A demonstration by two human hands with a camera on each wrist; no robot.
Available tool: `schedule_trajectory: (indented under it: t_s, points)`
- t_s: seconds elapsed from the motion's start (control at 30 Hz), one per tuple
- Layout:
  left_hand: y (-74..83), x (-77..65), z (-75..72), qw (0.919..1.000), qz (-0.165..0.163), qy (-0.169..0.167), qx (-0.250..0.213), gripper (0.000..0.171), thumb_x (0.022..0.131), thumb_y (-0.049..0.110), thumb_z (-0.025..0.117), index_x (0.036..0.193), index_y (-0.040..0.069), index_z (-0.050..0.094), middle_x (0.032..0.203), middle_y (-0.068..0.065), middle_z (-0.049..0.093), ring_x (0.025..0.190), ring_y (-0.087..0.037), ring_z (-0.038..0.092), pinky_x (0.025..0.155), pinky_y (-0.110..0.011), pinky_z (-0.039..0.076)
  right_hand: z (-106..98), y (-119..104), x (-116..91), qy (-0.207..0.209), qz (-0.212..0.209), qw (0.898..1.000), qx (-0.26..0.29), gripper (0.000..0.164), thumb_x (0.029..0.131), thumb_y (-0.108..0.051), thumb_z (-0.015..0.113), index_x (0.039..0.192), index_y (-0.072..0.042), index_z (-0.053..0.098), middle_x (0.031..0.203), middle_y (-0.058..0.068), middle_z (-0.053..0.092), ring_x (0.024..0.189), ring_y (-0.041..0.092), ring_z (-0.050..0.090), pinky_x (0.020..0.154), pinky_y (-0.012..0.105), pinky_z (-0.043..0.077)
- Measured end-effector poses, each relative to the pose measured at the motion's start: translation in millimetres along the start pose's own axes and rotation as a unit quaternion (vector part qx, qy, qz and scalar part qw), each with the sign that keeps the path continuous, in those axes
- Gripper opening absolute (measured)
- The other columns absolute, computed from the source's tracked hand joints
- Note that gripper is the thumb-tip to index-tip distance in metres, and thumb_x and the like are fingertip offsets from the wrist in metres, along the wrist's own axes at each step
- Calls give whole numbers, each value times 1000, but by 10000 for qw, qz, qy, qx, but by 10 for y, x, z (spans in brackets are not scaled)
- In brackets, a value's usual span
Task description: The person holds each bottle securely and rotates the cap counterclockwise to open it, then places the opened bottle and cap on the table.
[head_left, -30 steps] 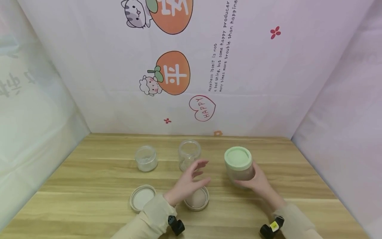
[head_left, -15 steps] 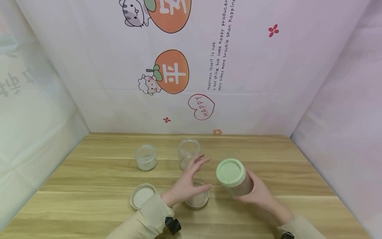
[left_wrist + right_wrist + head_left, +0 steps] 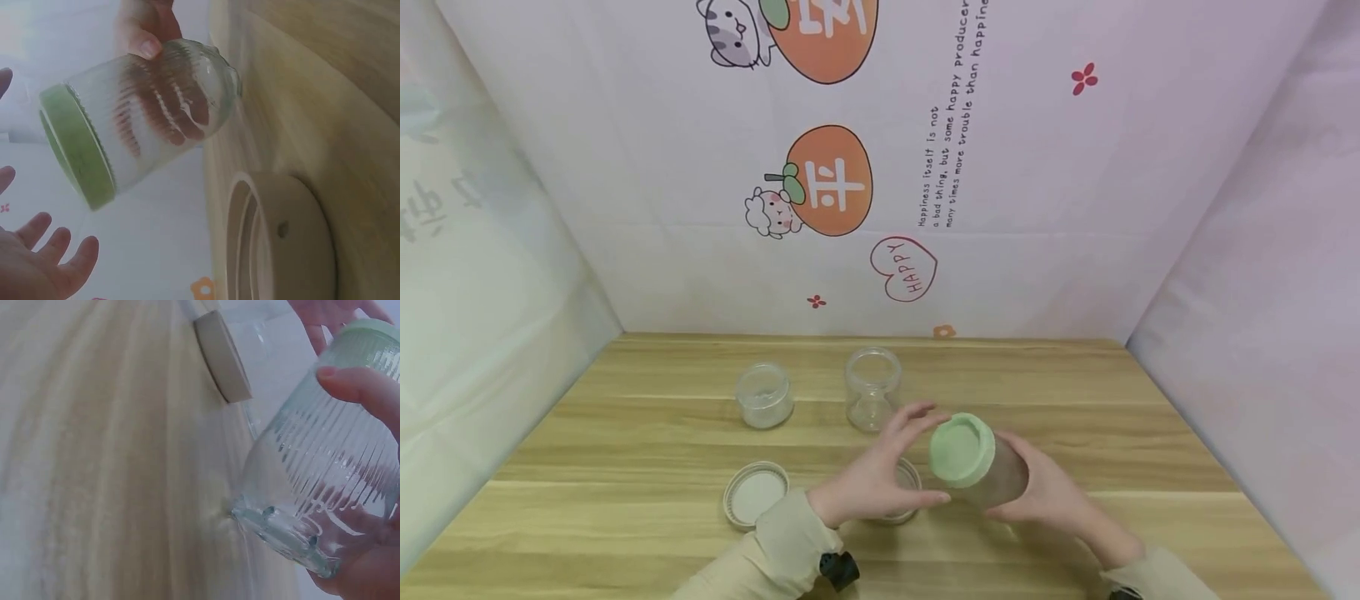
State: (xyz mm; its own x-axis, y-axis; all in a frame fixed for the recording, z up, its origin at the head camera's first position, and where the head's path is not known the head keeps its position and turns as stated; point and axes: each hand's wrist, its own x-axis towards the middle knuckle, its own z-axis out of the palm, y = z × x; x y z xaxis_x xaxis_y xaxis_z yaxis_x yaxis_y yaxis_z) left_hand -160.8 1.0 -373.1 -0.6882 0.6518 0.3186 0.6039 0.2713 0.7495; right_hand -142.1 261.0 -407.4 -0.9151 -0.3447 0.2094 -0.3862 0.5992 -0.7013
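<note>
My right hand (image 3: 1052,496) grips a ribbed clear glass jar (image 3: 159,103) round its side. The jar is tilted, its light green lid (image 3: 961,450) leaning toward my left hand (image 3: 880,483). That hand is held with thumb and fingers spread on either side of the lid; in the left wrist view a gap shows between its fingertips (image 3: 84,250) and the lid. Low over the wood sits the jar's knobbed base (image 3: 287,540); whether it touches the table I cannot tell. A beige lid (image 3: 294,240) lies below my left hand, partly hidden by it in the head view.
Behind my left hand stands a taller clear jar (image 3: 872,392) without a lid. A shorter clear jar (image 3: 764,397) is to its left. Another beige lid (image 3: 756,496) lies left of my left wrist. White printed cloth (image 3: 1015,267) walls in the wooden table (image 3: 625,467).
My right hand has brought the jar left and toward me, tipping its lid toward my left hand. My left hand has moved slightly right, closer to the green lid.
</note>
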Motion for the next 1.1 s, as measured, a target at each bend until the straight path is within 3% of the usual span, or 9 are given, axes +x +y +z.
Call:
schedule_trajectory:
  t_s: [0.23, 0.47, 0.7, 0.93, 1.1]
  points:
    - [32, 47, 46, 9987, 408, -99, 275, 82, 72, 26, 79, 141, 25, 34, 147, -4, 25, 135, -20, 30, 108, -43, 35, 35, -25, 17, -1, -128, 9997, -187, 93, 56, -25, 87, 134, -7, 39, 123, 12, 55, 103, 20, 52, 78, 30, 46]
    - [-35, 52, 92, 9939, 742, -154, 801, 82, 69, 25, 81, 139, 24, 38, 147, -8, 25, 136, -25, 29, 107, -41, 37, 39, -32, 29, -366, -368, 9986, -37, 93, 61, -25, 85, 135, -1, 35, 128, 18, 50, 109, 36, 49, 81, 47, 48]
    - [-63, 72, 102, 9923, 727, -388, 922, 82, 71, 25, 80, 140, 25, 36, 152, -6, 18, 138, -25, 26, 105, -39, 39, 40, -41, 48, -249, -418, 9980, -411, 93, 56, -24, 86, 134, -2, 39, 125, 13, 53, 107, 30, 51, 79, 34, 47]
    - [-90, 96, 87, 9905, 854, -532, 933, 81, 71, 23, 80, 140, 24, 38, 151, -6, 20, 136, -25, 29, 106, -39, 39, 30, -60, 75, -376, -491, 9975, -351, 91, 56, -21, 86, 132, -2, 39, 123, 15, 52, 106, 33, 51, 77, 39, 47]
    - [-104, 88, 52, 9896, 893, -634, 930, 77, 72, 23, 80, 139, 23, 41, 150, -6, 23, 135, -24, 29, 106, -37, 38, 35, -81, 75, -352, -434, 9970, -530, 91, 54, -22, 87, 131, -3, 42, 120, 11, 54, 103, 28, 52, 77, 33, 46]
